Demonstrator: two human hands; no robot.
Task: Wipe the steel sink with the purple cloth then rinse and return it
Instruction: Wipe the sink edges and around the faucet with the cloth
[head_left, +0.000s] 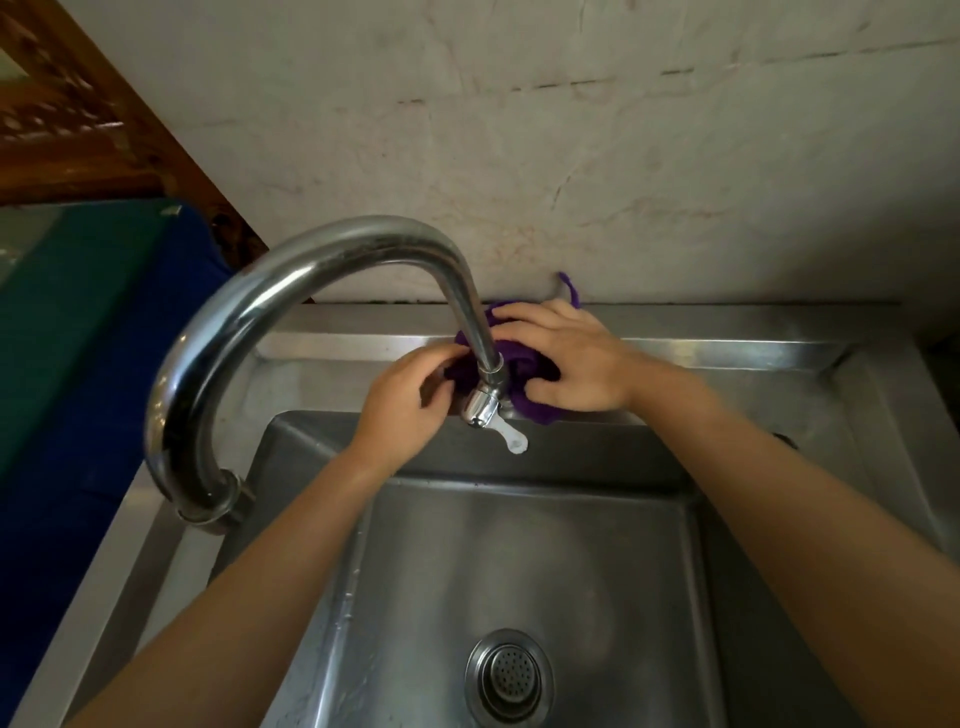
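Fingers first: the right hand (566, 358) has its fingers curled and pressed down over the bunched purple cloth (524, 364), thumb tucked under at the near side, gripping the bundle from the 3 o'clock side. The left hand (410, 400) comes in from 9 o'clock, fingertips drawn together and pinching the cloth's dark left edge. Both hands are on it, no gap between skin and fabric.

The cloth sits on the flat back ledge of the brushed stainless steel sink (727, 364), at 12 o'clock from the basin, just behind its far rim. One loose purple tail sticks up against the wall at about 1 o'clock from the right hand.

Right across the middle of the bundle hangs the spout of the curved chrome gooseneck tap (270, 301), partly hiding the cloth. Its base stands at 9 o'clock on the sink's left ledge, the arc sweeping up and over. A small white lever (511, 439) pokes out below the nozzle toward 5 o'clock.

Down at 6 o'clock, the round perforated metal drain strainer (509, 675) lies in the basin floor, well apart from the hands. Both bare forearms reach over the basin. Behind it all, a pale, cracked, stained wall (623, 130).
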